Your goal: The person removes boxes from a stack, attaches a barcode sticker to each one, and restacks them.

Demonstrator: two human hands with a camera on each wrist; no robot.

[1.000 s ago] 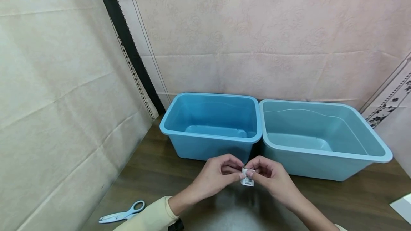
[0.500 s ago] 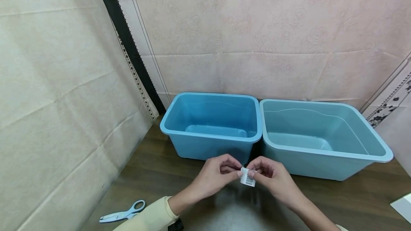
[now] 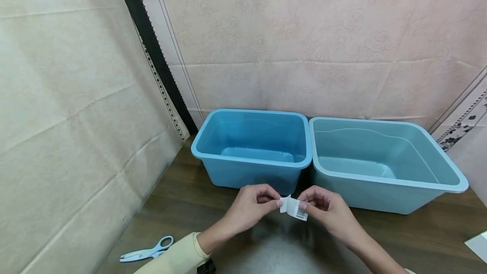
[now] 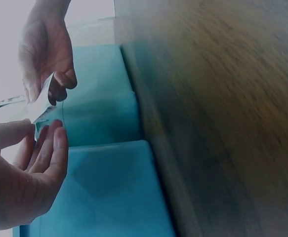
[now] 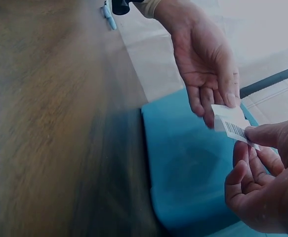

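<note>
A small white barcode label [image 3: 298, 209] is held between both hands in front of the tubs, with a crease or fold across it. My left hand [image 3: 249, 206] pinches its left end between thumb and forefinger. The right hand [image 3: 329, 211] pinches the other end, its thumb beside the printed bars. In the right wrist view the barcode label [image 5: 232, 123] shows its bars and a blank white part bent at an angle to them. Seen from the left wrist, the label [image 4: 42, 101] is nearly edge-on. Whether it is one piece or two layers I cannot tell.
A blue plastic tub [image 3: 251, 162] and a paler blue-green tub [image 3: 388, 181] stand side by side behind the hands. Light blue scissors [image 3: 146, 250] lie by the left forearm on the wooden table [image 3: 182, 206]. A white flat item [image 3: 477, 244] shows at the right edge.
My hands have moved slightly apart, the left one leftward and the right one rightward. More of the label shows between them, and a blank white part has spread out on the left.
</note>
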